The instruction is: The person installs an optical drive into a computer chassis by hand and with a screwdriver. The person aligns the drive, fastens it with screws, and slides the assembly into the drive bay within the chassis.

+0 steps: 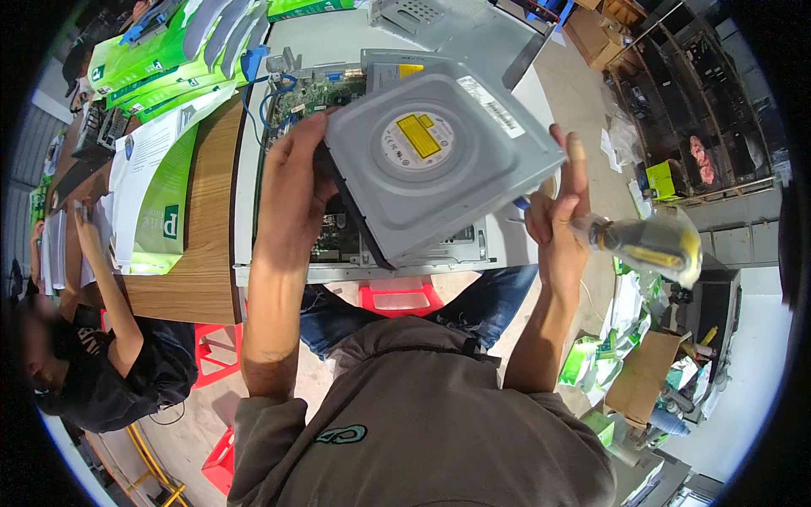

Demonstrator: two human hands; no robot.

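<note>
A grey metal optical disc drive [439, 182] with a round label and a barcode sticker is held up, tilted, above an opened computer case [372, 272]. My left hand [291, 182] grips its left side, next to the black front edge; some fingers are hidden beneath. My right hand [557, 215] is closed around a screwdriver [655, 245], whose yellowish handle sticks out to the right. Two raised fingers of that hand are by the drive's right corner. Below the drive, a green circuit board [317, 100] and blue cables [274, 101] show inside the case.
A removed metal panel [473, 38] lies at the back of the white table. Green-and-white paper packages [182, 76] are piled on the wooden table [211, 211] at left, where another person [110, 363] works. A red stool [401, 296] stands below. Shelves [684, 110] and cardboard [639, 376] are at right.
</note>
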